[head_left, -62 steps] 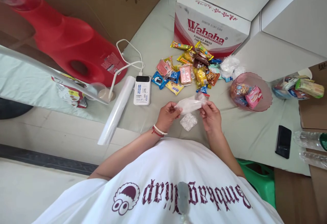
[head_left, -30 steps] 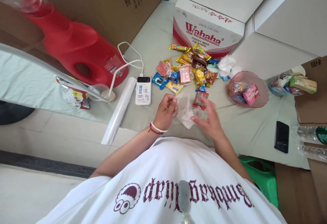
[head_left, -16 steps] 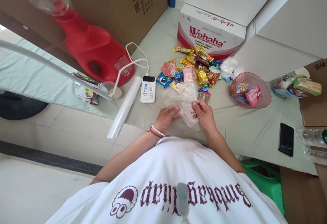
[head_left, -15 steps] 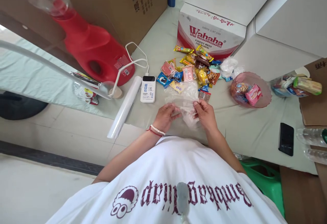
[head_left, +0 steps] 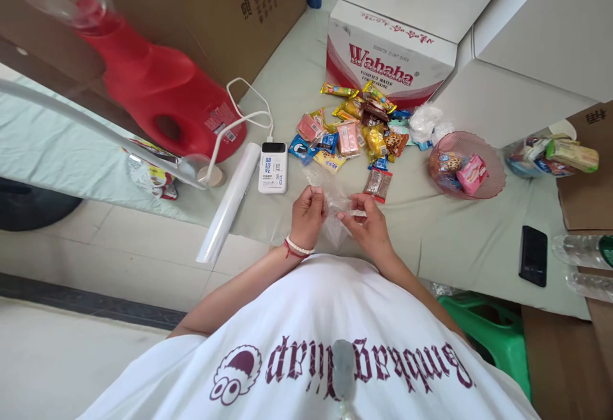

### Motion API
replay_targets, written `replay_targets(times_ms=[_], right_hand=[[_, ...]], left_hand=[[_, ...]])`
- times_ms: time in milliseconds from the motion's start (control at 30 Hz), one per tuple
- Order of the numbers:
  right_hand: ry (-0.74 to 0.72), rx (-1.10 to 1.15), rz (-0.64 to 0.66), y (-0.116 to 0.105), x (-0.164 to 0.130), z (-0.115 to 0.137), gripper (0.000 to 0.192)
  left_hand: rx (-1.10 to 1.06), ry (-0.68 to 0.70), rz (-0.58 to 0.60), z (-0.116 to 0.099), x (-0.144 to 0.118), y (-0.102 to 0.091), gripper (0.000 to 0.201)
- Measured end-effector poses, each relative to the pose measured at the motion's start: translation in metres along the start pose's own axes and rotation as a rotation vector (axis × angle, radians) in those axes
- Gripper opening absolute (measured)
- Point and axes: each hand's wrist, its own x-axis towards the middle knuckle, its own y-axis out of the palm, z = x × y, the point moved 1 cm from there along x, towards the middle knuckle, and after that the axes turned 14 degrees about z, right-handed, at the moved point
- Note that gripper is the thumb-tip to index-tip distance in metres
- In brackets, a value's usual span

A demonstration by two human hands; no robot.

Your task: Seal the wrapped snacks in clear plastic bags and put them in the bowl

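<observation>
A thin clear plastic bag is stretched between my two hands just above the table's near edge. My left hand is closed on its left side, thumb pressed against the fingers. My right hand pinches the other side between thumb and forefinger. Beyond the bag lies a pile of wrapped snacks, with a yellow packet, a pink packet and a blue packet nearest. A red-brown packet rests apart from the pile, close to my right fingers.
Left of me are a white power bank on its cable, a roll of clear plastic bags and a red jug. To the right stand a pink bowl with snacks and a black phone. A Wahaba-type carton stands behind.
The bag has been gathered lower and narrower between my hands, uncovering the yellow and red-brown packets. My right hand has shifted left and slightly toward me; the left fingers have closed more tightly.
</observation>
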Motion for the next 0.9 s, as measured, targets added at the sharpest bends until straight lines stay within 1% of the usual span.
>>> replay_targets(times_ms=[33, 100, 167, 233, 300, 367, 467, 500, 567, 633, 700, 800, 900], right_hand=[[0.015, 0.000, 0.010, 0.001, 0.003, -0.005, 0.034], [0.048, 0.079, 0.018, -0.002, 0.012, -0.014, 0.027], [0.058, 0.182, 0.003, -0.010, 0.019, -0.021, 0.027], [0.067, 0.256, -0.005, -0.018, 0.024, -0.023, 0.031], [0.099, 0.306, -0.006, -0.024, 0.027, -0.023, 0.033], [0.123, 0.323, 0.003, -0.025, 0.027, -0.021, 0.035], [0.096, 0.266, 0.000, -0.021, 0.024, -0.017, 0.034], [0.078, 0.234, -0.008, -0.020, 0.023, -0.016, 0.032], [0.047, 0.180, -0.020, -0.017, 0.021, -0.014, 0.030], [0.036, 0.162, -0.017, -0.017, 0.019, -0.013, 0.029], [0.049, 0.184, -0.025, -0.018, 0.019, -0.014, 0.031], [0.097, 0.239, -0.055, -0.024, 0.018, -0.015, 0.035], [0.111, 0.253, -0.089, -0.031, 0.015, -0.014, 0.036]], left_hand=[[-0.023, -0.010, 0.002, 0.000, 0.001, -0.002, 0.046], [-0.064, -0.039, -0.011, 0.000, 0.005, -0.007, 0.042], [-0.170, -0.112, 0.000, 0.003, 0.008, -0.012, 0.040], [-0.308, -0.196, 0.035, 0.007, 0.011, -0.015, 0.044], [-0.402, -0.255, 0.041, 0.012, 0.013, -0.015, 0.048], [-0.407, -0.259, -0.007, 0.016, 0.015, -0.013, 0.050], [-0.404, -0.280, -0.100, 0.017, 0.018, -0.011, 0.049], [-0.396, -0.302, -0.107, 0.017, 0.018, -0.011, 0.049], [-0.334, -0.340, -0.051, 0.017, 0.018, -0.011, 0.048], [-0.238, -0.330, 0.032, 0.018, 0.017, -0.011, 0.042], [-0.188, -0.296, 0.053, 0.021, 0.016, -0.011, 0.036], [-0.205, -0.240, -0.026, 0.026, 0.016, -0.011, 0.036], [-0.186, -0.184, -0.101, 0.025, 0.016, -0.014, 0.040]])
